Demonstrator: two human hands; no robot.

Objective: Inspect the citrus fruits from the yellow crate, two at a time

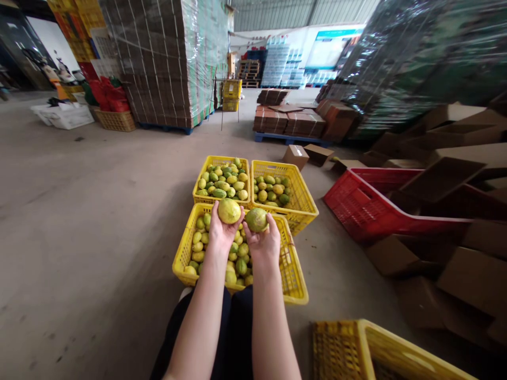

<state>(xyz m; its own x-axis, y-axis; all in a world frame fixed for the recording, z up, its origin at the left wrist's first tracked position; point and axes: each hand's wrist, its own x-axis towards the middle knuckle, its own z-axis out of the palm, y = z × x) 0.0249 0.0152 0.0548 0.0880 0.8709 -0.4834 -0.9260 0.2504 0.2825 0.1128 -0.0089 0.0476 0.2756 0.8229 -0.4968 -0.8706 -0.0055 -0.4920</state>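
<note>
My left hand (224,227) grips a yellow lemon (229,211), its fingers curled round the sides. A greener lemon (256,219) rests in my right hand (264,240), held between thumb and fingers. Both fruits are side by side above the near yellow crate (291,258), which has many yellow and green lemons (241,266) in it, partly hidden by my forearms. Just beyond stand two more yellow crates: the left one (195,189) is filled with lemons, while in the right one (304,195) they lie towards its left side.
To the right, a red crate (356,206) holds cardboard, with open boxes (471,274) piled around it. Another yellow crate (360,348) sits at bottom right. Flattened cartons (289,121) lie on a blue pallet farther off. Wrapped stacks (158,63) rise behind.
</note>
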